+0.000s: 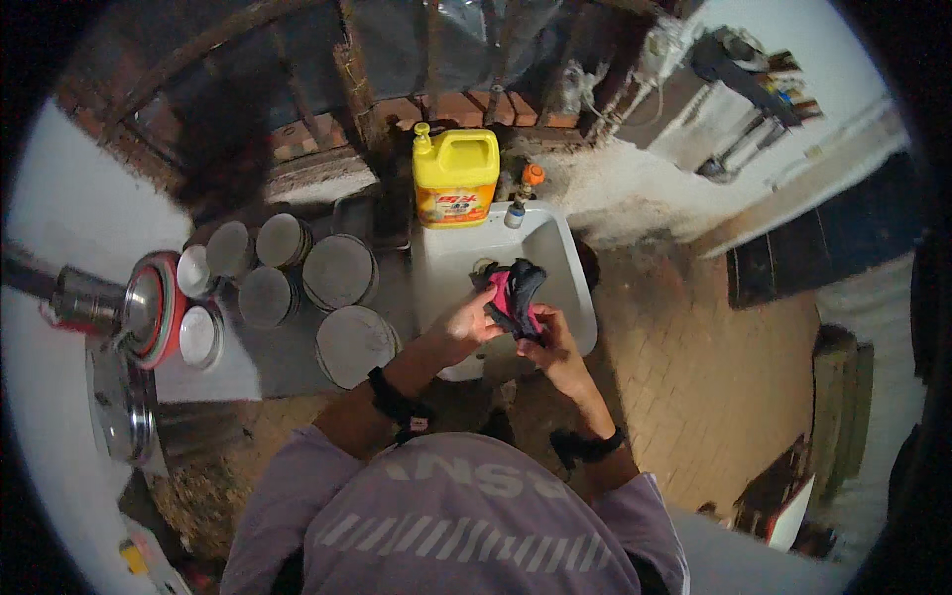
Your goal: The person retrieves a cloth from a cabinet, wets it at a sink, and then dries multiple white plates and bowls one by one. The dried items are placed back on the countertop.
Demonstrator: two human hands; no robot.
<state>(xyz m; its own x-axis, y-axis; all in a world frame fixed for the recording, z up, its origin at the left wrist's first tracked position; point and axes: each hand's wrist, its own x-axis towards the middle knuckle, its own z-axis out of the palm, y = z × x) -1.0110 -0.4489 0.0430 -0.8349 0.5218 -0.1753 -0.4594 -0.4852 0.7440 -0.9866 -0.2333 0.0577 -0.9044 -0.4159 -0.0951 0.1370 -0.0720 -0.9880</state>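
Note:
Both my hands hold a black and pink shoe (513, 297) over a white sink (580, 282). My left hand (472, 327) grips its left side, and my right hand (554, 349) has its fingers on the lower right end. Behind the shoe, a small pale object (483, 265) is partly hidden, and I cannot tell what it is. A tap with an orange handle (532, 175) stands at the sink's back edge. To its left is a yellow detergent jug (456, 178) with a pump top and writing on its label.
Stacks of plates (341, 271) and bowls (195, 271) cover the counter (297, 372) left of the sink. Metal and red basins (152, 309) stand at its far left. Utensils (744, 145) hang on the right wall. A tiled floor (699, 372) lies to the right.

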